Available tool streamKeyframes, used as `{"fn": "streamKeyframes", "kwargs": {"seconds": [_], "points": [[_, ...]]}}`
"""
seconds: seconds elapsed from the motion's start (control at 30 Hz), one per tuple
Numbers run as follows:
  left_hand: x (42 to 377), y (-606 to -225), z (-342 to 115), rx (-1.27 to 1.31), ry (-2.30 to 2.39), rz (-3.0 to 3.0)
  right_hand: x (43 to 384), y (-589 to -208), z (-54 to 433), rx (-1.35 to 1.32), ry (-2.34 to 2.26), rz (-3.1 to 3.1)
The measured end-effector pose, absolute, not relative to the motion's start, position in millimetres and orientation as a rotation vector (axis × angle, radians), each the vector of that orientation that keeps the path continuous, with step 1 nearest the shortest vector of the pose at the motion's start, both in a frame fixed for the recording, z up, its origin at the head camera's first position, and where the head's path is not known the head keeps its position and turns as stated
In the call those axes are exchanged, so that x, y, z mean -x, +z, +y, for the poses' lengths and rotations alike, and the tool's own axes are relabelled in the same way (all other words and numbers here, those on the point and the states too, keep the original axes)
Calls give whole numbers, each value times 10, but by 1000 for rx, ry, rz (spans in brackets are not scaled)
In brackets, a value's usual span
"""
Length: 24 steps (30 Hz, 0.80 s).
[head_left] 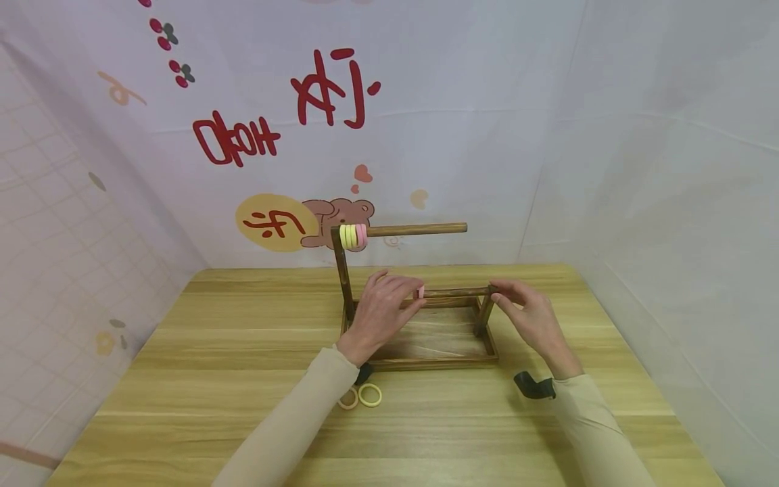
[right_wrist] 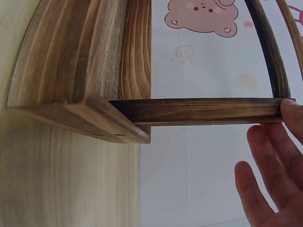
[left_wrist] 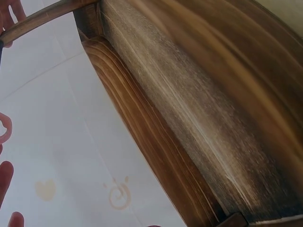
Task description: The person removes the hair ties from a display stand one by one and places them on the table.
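My left hand [head_left: 383, 308] pinches a pink ring [head_left: 421, 291] by the free left end of the wooden stand's lower bar [head_left: 456, 293]. The left wrist view has only part of the pink ring [left_wrist: 5, 127] and some fingertips at its left edge; whether the bar passes through the ring I cannot tell. My right hand [head_left: 535, 318] holds the top of the short right post [head_left: 484, 312], where it meets the lower bar. In the right wrist view, thumb and fingers grip that post's top corner. Yellow and pink rings [head_left: 353, 236] sit together on the upper bar [head_left: 420, 230], against the tall left post.
The stand's shallow tray base [head_left: 432, 364] rests on the wood-grain table [head_left: 243, 338]. A yellow ring [head_left: 370, 406] and a paler ring [head_left: 347, 408] lie in front, beside the left sleeve. Black pieces [head_left: 534, 386] show near both wrists. A printed white cloth [head_left: 456, 135] hangs behind.
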<state>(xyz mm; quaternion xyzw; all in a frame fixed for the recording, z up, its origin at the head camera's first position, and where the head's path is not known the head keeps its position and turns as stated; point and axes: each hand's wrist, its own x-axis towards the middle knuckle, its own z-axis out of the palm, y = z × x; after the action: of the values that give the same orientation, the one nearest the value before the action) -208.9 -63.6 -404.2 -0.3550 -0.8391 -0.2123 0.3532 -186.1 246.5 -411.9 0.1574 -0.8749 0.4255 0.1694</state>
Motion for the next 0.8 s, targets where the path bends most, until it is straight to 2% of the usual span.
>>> {"fn": "streamKeyframes", "kwargs": {"seconds": [0.8], "points": [[1966, -4027, -859, 891, -630, -2166, 1859, -4101, 2469, -439, 1181, -2498]]}}
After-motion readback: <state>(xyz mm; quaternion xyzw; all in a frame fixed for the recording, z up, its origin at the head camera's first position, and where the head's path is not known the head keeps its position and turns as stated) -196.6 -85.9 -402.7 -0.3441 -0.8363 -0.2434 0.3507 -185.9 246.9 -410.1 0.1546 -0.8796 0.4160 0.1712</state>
